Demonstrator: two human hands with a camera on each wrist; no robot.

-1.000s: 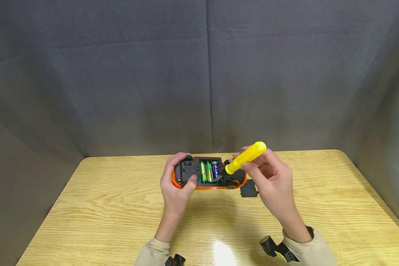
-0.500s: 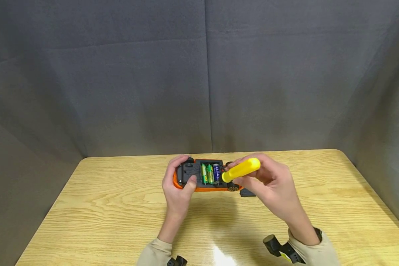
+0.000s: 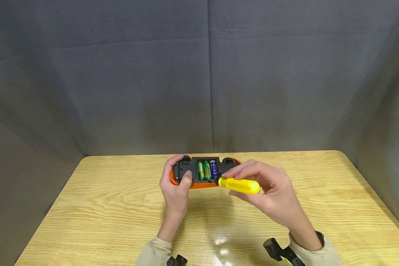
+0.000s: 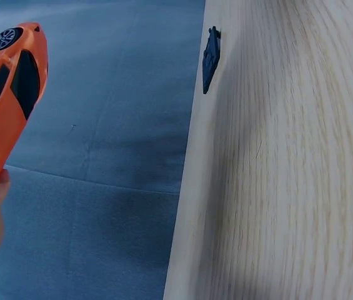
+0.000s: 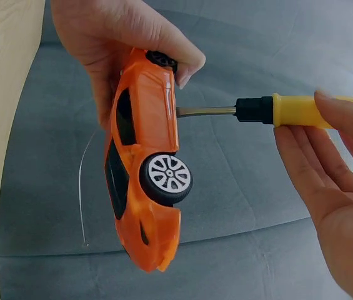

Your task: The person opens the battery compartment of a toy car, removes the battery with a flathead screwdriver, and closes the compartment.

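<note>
My left hand (image 3: pixel 177 184) grips an orange toy car (image 3: pixel 199 186) by one end, its black underside turned toward me and held above the table. In its uncovered battery compartment lie two green batteries (image 3: pixel 204 170) and one blue battery (image 3: pixel 214 169). My right hand (image 3: pixel 269 188) holds a yellow-handled screwdriver (image 3: pixel 239 185) between thumb and fingers. In the right wrist view, the metal shaft (image 5: pixel 206 111) reaches the car's underside, where the car's side hides its tip. In the head view, the screwdriver's black collar sits at the compartment's lower right corner, by the blue battery.
A black battery cover (image 4: pixel 211 59) lies on the wooden table (image 4: pixel 276 156) near its far edge; the right hand hides it in the head view. A thin wire (image 5: pixel 80 181) extends from the car. Grey cloth (image 3: pixel 146 92) hangs behind the table.
The screwdriver's handle has swung down from slanting up and right to nearly level, with the right hand lowering alongside it. The left hand keeps its grip on the car.
</note>
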